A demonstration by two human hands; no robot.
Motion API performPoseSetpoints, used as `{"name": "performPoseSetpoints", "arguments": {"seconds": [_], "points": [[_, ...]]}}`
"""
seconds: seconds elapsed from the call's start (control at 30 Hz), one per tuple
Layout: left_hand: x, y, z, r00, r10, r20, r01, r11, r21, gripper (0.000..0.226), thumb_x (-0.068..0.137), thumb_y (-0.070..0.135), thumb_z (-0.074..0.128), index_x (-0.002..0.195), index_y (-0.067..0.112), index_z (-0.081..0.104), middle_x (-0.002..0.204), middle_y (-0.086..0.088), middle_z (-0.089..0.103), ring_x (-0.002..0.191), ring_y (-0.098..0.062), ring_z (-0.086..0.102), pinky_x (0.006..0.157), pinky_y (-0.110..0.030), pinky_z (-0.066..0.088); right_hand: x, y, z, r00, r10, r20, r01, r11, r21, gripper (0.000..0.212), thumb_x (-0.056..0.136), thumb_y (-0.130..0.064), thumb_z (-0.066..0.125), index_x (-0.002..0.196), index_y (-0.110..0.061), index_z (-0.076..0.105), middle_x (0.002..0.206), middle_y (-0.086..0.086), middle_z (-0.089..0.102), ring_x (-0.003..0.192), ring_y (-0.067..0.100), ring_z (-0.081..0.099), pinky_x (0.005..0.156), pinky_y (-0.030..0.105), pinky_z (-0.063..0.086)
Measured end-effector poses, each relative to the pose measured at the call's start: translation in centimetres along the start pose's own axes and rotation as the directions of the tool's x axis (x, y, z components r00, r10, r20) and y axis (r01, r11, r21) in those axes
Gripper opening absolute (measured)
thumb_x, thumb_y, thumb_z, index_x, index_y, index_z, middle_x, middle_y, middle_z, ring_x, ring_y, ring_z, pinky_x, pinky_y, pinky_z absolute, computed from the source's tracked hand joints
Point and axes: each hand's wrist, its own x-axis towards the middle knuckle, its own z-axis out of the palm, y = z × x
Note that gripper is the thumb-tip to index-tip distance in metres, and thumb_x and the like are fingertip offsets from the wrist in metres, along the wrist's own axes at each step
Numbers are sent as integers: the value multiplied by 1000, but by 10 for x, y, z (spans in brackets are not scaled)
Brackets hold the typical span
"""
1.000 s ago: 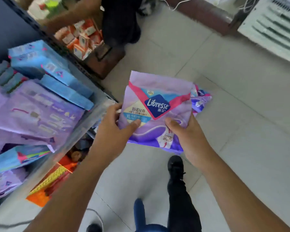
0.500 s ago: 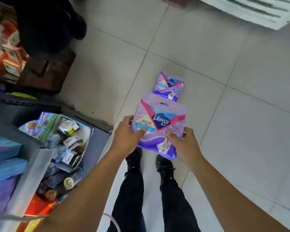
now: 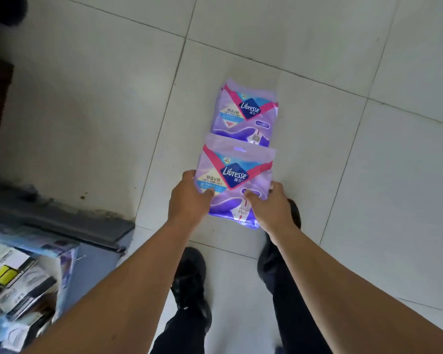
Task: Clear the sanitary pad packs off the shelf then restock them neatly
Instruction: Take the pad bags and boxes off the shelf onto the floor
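The purple pack (image 3: 234,183) is held low over the floor (image 3: 87,98), with both hands on its bottom half. The left hand (image 3: 189,198) pinches its left side, thumb on the front and fingers hidden behind. The right hand (image 3: 273,205) pinches its right side the same way. A second purple pack (image 3: 244,114) lies flat on the floor just past it, and the top edge of the held pack covers that one's bottom edge in this view. A second ago the pack was up near the shelf; now it has come down close to the floor and the head has tipped down too. It looks like the pack is about to be laid down by the other one, so the clearing part of the job is still going on. Two dark shoes stand below the arms, and the shelf edge (image 3: 69,223) with boxes (image 3: 16,282) is at the left.
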Motion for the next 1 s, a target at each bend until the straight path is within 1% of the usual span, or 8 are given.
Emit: {"name": "performPoseSetpoints", "arguments": {"seconds": [0.03,0.13,0.2,0.37,0.5,0.67,0.8,1.0], "points": [[21,-5,13,1000,10,4,-10,1000,23,44,89,30,69,123,18,45,121,1,61,100,-15,60,56,-14,41,23,9,9,1000,-4,-12,4,1000,-23,51,82,-36,73,118,-8,49,114,11,61,100,27,61,84,32,49],[71,-19,48,1000,9,23,-11,995,94,44,90,29,68,125,17,44,121,-2,62,105,-23,62,72,-24,48,76,29,30,999,-22,-33,19,997,-74,53,85,-35,70,124,-7,47,120,11,58,109,28,57,85,27,41],[91,-26,63,1000,2,26,-5,991,130,44,91,27,65,127,14,44,123,-7,62,108,-28,61,80,-28,46,96,38,39,1000,-20,-11,18,992,-126,52,86,-36,69,124,-7,47,121,11,58,111,29,56,86,29,42],[81,-25,60,999,-2,40,-4,990,142,49,93,21,61,135,12,38,130,-7,57,114,-27,58,77,-25,40,85,35,28,999,-3,37,10,982,-188,55,90,-37,64,131,-7,43,125,11,57,116,30,54,82,26,37],[25,-9,21,1000,13,20,-15,993,119,59,95,24,59,144,13,30,139,-11,47,123,-24,52,82,-26,42,23,3,-8,993,-65,99,97,926,-364,57,94,-35,58,139,-6,39,135,12,52,123,28,49,83,24,33],[-74,12,-42,994,82,-69,-77,994,77,48,95,29,56,138,18,39,135,-8,50,117,-23,54,83,-29,43,-89,-55,-54,954,-234,189,298,825,-481,49,96,-35,52,140,-15,43,136,6,52,123,22,50,94,27,37],[-157,25,-92,973,124,-195,-135,990,-44,37,94,25,55,130,17,48,124,-4,57,109,-19,55,80,-23,38,-178,-102,-77,882,-399,249,470,727,-500,43,96,-32,53,136,-16,48,131,4,55,118,20,52,94,28,40],[-247,8,-143,920,101,-378,-163,977,-135,23,93,27,54,115,23,56,109,5,63,97,-16,59,88,-38,50,-269,-144,-79,739,-539,404,673,572,-468,41,96,-29,52,135,-17,50,133,3,56,121,19,51,94,25,39]]}}
